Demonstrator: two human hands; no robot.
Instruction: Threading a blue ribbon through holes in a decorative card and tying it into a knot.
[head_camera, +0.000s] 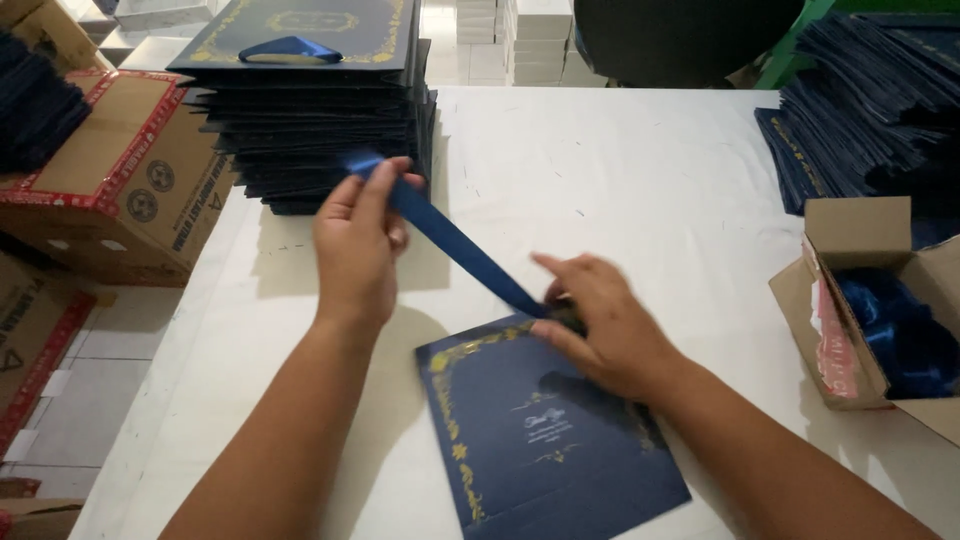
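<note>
The left hand (357, 245) pinched one end of a blue satin ribbon (450, 240), pulled taut; the right hand's (600, 325) grip pressed its other end at the top edge of a flat navy gold-trimmed paper bag (545, 430) on the white worktop (640, 190). That handle looked unfinished, while a tall stack of ribboned navy bags (310, 110) stood behind.

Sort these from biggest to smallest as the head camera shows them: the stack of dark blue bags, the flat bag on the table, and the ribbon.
1. Stack of dark blue bags
2. Flat bag, though it lies nearer the camera, so this is unsure
3. Ribbon, held between left hand and right hand
</note>
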